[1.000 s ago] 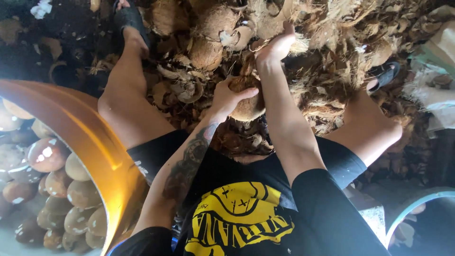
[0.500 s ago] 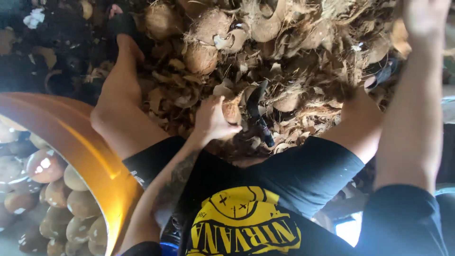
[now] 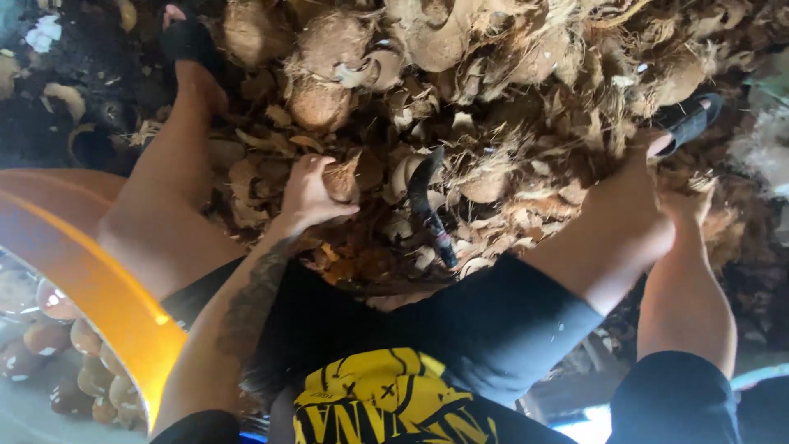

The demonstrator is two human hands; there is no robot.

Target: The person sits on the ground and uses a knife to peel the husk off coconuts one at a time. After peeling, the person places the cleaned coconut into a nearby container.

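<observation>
My left hand (image 3: pixel 308 193) is curled round a husked coconut (image 3: pixel 341 179), fingers closed on its left and near side, holding it just left of the curved black blade (image 3: pixel 427 210). The blade's long axis runs far-to-near, tip pointing away from me, its taped handle end near my lap; the nut sits beside the upper curve, close but I can't tell if it touches. My right hand (image 3: pixel 686 201) is well off to the right, down among the husk; I can't tell how far its fingers are shut or whether it grips anything. So the left hand is the nearer one to the blade. All around lies a pile of fibrous husk and shell pieces (image 3: pixel 526 90). Near left, an orange basin (image 3: pixel 99 279) holds peeled coconuts (image 3: pixel 74 337). My bare knees flank the blade.
</observation>
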